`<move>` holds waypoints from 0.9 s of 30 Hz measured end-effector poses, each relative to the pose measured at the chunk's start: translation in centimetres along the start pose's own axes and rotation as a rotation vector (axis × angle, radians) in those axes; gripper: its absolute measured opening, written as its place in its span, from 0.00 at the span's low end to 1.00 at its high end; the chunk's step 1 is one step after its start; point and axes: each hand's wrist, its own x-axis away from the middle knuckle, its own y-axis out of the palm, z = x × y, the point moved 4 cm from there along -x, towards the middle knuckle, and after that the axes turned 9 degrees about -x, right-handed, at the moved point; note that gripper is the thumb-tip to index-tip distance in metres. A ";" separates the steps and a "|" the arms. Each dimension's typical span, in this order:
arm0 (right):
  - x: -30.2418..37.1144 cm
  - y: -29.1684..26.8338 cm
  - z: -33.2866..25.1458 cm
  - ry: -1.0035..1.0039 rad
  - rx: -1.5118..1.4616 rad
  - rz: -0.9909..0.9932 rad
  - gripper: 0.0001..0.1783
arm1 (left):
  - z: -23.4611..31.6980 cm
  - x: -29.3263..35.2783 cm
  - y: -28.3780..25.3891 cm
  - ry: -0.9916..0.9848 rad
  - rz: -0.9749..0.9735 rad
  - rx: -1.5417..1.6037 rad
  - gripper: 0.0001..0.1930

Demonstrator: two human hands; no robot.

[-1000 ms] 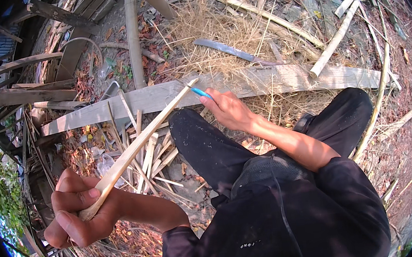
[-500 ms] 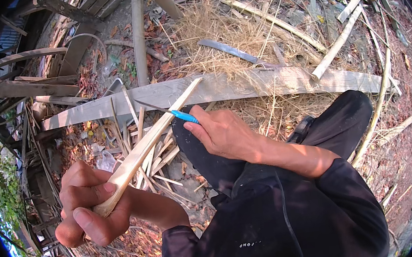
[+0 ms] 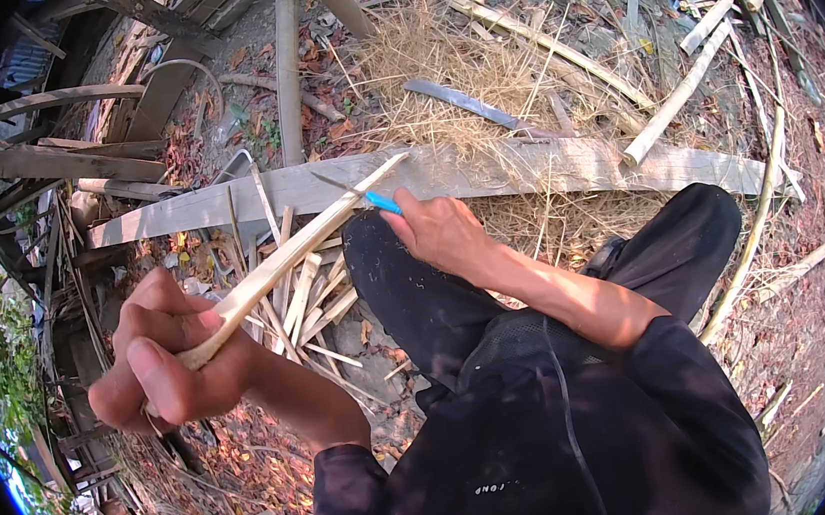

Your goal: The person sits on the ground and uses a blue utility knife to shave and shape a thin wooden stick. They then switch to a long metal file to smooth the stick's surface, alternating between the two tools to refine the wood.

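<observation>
On my left, my left hand (image 3: 176,353) has its fingers curled tight around the near end of a pale wood strip (image 3: 282,259), and it now sits higher than a moment ago. The strip slants up and rightward, its tip over the grey plank (image 3: 216,208). My right hand (image 3: 443,239) is closed on the blue-handled knife (image 3: 384,203), which has just shifted closer to that tip; I judge this puts the edge back at the strip's far end for shaving. Whether it bites, I cannot tell.

Around me, foliage (image 3: 0,351) edges the left, beside stacked old timber (image 3: 71,165). Then come the leaf-strewn ground (image 3: 244,476), a heap of split sticks (image 3: 309,309) near my knee, and, beyond the plank, a long blade (image 3: 462,101) on dry straw (image 3: 401,53). Rightward, a pale pole (image 3: 679,94) slants down onto the plank.
</observation>
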 end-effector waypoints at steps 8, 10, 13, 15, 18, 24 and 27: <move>4.7 -2.8 8.1 0.676 -0.150 -0.219 0.23 | -0.2 0.1 -1.3 0.031 0.031 -0.030 0.07; 2.0 -5.5 4.3 0.687 -0.365 -0.240 0.22 | 0.6 0.4 -0.3 0.053 -0.028 -0.015 0.06; 0.2 -5.7 0.7 0.493 -0.474 -0.222 0.18 | 1.2 0.3 0.7 0.104 -0.057 -0.008 0.04; -1.0 -5.3 -1.2 0.288 -0.477 -0.129 0.15 | 1.4 0.2 1.0 0.112 -0.053 -0.028 0.04; -2.1 -5.9 -4.1 0.187 -0.599 -0.076 0.15 | 1.4 0.3 0.9 0.095 -0.042 -0.061 0.04; -3.0 -6.4 -6.5 0.191 -0.569 -0.137 0.14 | 1.1 0.2 0.6 0.083 -0.041 -0.079 0.04; -1.8 -4.1 -4.3 0.232 -0.405 -0.155 0.14 | 0.9 0.3 0.3 0.085 -0.016 -0.109 0.06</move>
